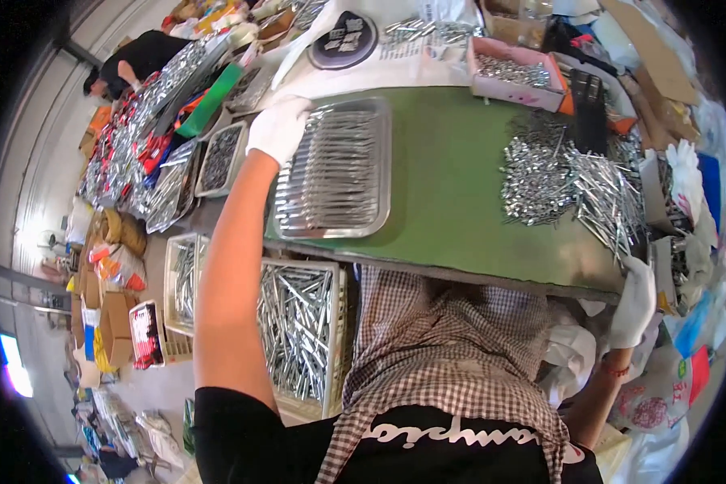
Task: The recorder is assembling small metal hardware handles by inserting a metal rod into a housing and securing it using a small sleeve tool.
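Note:
My left hand (278, 129), in a white glove, is at the upper left rim of a clear plastic tray (385, 165), its fingers bent together over the edge. Slim metal rods (339, 165) lie side by side across the tray in a stacked column. My right hand (636, 302), also gloved, is at the right front corner of the green table top (444, 177). Its fingers are stretched toward the lower ends of a loose heap of silver metal rods (609, 198); whether they touch is unclear. Left of that heap lies a pile of small shiny metal parts (534, 173).
A pink box (516, 93) of small metal pieces stands at the back right. A black stand-like object (589, 109) rises behind the rods. Below the table, a cream crate (335, 339) holds many metal tubes. Another person (141, 60) bends over heaped goods at the far left.

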A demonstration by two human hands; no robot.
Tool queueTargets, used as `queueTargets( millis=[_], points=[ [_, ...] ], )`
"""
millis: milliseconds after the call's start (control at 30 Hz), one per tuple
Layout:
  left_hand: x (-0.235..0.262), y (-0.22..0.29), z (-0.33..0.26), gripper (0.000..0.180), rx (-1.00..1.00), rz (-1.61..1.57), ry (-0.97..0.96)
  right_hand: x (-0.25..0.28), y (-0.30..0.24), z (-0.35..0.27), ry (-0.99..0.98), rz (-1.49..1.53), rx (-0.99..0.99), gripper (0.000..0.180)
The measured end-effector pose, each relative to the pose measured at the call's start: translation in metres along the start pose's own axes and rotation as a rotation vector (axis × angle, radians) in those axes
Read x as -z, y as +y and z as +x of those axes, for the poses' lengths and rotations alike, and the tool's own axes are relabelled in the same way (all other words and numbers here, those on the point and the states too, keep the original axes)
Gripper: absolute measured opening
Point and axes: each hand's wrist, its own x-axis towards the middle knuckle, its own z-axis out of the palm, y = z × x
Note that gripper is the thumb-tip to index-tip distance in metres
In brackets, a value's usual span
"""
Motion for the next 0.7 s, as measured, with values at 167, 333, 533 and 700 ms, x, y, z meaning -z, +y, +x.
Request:
queueTargets(
  millis=[167,333,533,700],
  points=[
    [-0.015,0.064,0.080,0.028,-0.206,-0.004,-0.058,-0.035,-0.025,-0.001,0.044,-0.034,0.078,0.020],
    [-0.089,0.106,0.184,0.035,-0.133,-0.052,-0.052,-0.066,-0.020,-0.009,0.233,-0.088,0.087,0.024],
    [-0.143,0.110,0.266,0.045,0.164,-0.030,0.019,-0.067,-0.029,-0.010,0.219,-0.183,0.112,0.030],
    [-0.164,0.058,0.298,0.074,0.535,-0.131,-0.069,-0.065,-0.036,-0.010,0.148,-0.190,0.103,0.030]
  ],
)
